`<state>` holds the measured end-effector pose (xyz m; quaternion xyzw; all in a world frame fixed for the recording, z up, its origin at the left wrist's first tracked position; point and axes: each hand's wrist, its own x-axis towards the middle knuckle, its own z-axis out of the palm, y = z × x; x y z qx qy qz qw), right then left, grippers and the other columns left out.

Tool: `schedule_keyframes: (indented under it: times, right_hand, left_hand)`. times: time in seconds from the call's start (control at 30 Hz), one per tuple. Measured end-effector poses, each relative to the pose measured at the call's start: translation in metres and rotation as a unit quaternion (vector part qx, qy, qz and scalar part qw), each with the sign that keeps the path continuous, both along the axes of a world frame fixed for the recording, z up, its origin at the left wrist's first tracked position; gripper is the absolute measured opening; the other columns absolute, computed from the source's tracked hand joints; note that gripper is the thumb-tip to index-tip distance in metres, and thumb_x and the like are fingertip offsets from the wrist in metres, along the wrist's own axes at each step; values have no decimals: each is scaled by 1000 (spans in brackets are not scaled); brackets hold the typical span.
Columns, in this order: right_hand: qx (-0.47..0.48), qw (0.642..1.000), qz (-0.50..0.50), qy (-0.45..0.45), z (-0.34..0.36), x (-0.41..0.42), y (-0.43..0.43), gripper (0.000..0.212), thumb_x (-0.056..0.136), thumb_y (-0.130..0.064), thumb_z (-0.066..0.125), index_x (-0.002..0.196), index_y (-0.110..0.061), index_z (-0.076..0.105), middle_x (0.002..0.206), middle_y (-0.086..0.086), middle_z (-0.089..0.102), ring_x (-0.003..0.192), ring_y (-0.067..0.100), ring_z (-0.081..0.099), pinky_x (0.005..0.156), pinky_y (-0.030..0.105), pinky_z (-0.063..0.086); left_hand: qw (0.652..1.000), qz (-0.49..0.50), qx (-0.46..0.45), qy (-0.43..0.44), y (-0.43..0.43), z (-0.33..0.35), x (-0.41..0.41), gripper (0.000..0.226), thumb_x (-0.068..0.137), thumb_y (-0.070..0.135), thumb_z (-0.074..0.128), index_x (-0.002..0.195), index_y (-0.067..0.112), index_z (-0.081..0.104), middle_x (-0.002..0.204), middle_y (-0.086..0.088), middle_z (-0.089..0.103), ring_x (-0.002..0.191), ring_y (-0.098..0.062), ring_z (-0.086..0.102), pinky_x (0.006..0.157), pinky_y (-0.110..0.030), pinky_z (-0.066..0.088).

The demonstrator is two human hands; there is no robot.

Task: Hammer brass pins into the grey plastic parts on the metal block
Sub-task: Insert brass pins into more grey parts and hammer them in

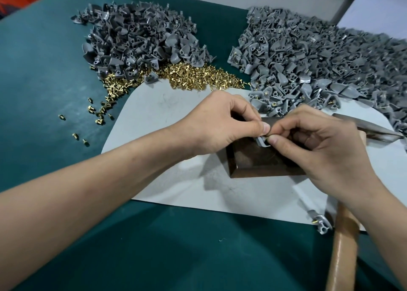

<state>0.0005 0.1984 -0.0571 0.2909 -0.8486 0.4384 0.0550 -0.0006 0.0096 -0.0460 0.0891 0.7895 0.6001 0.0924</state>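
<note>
Pin seating on block: both hands pinching, no strike yet.

Hammer (343,242) handle nearest, passing under R wrist; can't tell if palm holds it. Metal block (259,165) just below the fingers: dark, bevelled edge, prob. heavy, shouldn't shift. On its far part sits the grey plastic part (261,141), pinched by L hand (220,123) fingers (265,128). R hand (319,145) fingers (274,139) pinch the brass pin (267,138) against it. Part: small, pale grey, stiff, light, thin-walled; likely to skid or tip, so hold by outer edges, clear of the hole. Pin: tiny, smooth, gold-coloured, easy to drop. Beyond fingers: loose pin heap (189,77), then grey part heaps (141,37).
</note>
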Motion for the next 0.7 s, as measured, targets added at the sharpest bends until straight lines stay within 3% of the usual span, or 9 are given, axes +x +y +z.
schedule_keyframes:
  times: [0.3, 0.7]
  right_hand:
    - [-2, 1000, -1, 0, 2, 0, -2, 4, 77, -24, 68, 81, -25, 68, 79, 0, 62, 73, 13, 59, 66, 35, 51]
    - [9, 1000, 6, 6, 3, 0, -2, 4, 77, -20, 68, 80, -18, 69, 79, 1, 63, 71, 10, 57, 64, 23, 49]
  left_hand:
    - [1000, -1, 3, 6, 1, 0, 2, 14, 79, 7, 74, 67, 9, 68, 82, 2, 64, 78, -5, 59, 82, -22, 48]
    - [1000, 3, 7, 25, 0, -4, 4, 19, 81, 7, 73, 65, 16, 66, 84, 4, 63, 80, -6, 60, 81, -22, 49]
